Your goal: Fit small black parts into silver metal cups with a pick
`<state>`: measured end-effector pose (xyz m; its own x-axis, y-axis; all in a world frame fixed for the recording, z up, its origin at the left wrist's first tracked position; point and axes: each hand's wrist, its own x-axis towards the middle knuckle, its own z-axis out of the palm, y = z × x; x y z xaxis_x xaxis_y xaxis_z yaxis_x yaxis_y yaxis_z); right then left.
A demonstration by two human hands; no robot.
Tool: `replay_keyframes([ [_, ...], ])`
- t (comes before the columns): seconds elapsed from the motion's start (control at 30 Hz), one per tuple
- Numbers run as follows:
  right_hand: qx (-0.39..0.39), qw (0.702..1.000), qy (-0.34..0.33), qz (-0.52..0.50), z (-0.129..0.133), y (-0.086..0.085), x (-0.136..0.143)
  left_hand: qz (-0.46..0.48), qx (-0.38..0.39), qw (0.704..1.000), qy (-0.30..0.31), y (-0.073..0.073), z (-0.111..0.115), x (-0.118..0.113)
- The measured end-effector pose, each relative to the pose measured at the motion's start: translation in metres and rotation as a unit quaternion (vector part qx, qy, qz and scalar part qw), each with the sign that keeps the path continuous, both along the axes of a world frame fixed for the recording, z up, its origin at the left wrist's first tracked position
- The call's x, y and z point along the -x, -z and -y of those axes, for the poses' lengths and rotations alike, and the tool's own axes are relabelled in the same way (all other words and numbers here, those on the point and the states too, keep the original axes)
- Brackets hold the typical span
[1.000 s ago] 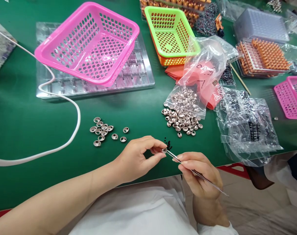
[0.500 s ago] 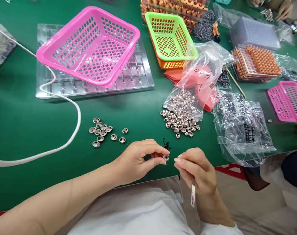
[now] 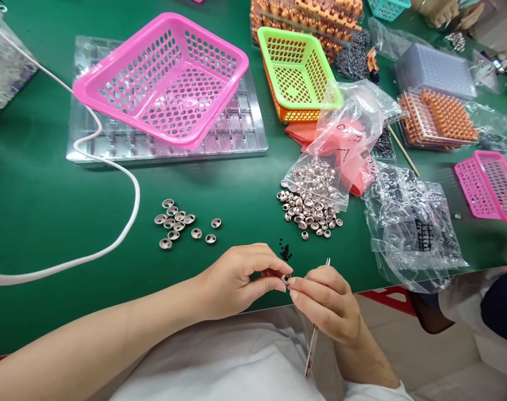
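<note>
Between the thumb and forefinger of my left hand point(image 3: 251, 278) is a small silvery metal cup point(image 3: 285, 278) with a dark spot inside. My right hand point(image 3: 330, 301) has tweezers point(image 3: 311, 353) tucked through its fingers, tips pointing away from me. Its thumb and forefinger touch the cup's right side. Just beyond the hands lies a small cluster of tiny black pieces point(image 3: 285, 252). A large heap of metal cups point(image 3: 314, 214) spills from a clear plastic bag point(image 3: 340, 139). To the left sits a smaller group of cups point(image 3: 173, 223).
A pink basket point(image 3: 186, 133) rests on a clear, compartmented tray point(image 3: 253, 139). Stacked green and orange baskets point(image 3: 295, 106) stand behind the bag. A white cable point(image 3: 132, 206) curves across the left. Plastic bags point(image 3: 412, 223) lie right. Another person's hand point(image 3: 443, 12) shows top right.
My right hand has moved left, bringing its fingertips to the metal cup in my left hand. The tweezers have turned, so their tips now show beyond the hand.
</note>
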<state>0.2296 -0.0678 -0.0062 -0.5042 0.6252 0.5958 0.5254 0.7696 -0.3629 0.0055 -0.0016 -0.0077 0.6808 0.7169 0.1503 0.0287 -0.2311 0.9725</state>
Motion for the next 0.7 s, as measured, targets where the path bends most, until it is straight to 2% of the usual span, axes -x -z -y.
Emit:
replay_keyframes([
  [0.47,-0.018,0.995,-0.028,0.090,-0.001,-0.013,-0.002,-0.015,-0.007,1.000,0.004,-0.001,0.002,-0.001],
  [0.63,-0.039,0.994,-0.043,0.092,-0.003,-0.018,-0.001,-0.004,-0.012,1.000,0.004,-0.001,0.003,-0.002],
  [0.7,-0.022,0.994,-0.043,0.094,-0.003,-0.020,-0.001,-0.001,-0.014,1.000,0.004,0.000,0.004,-0.003],
])
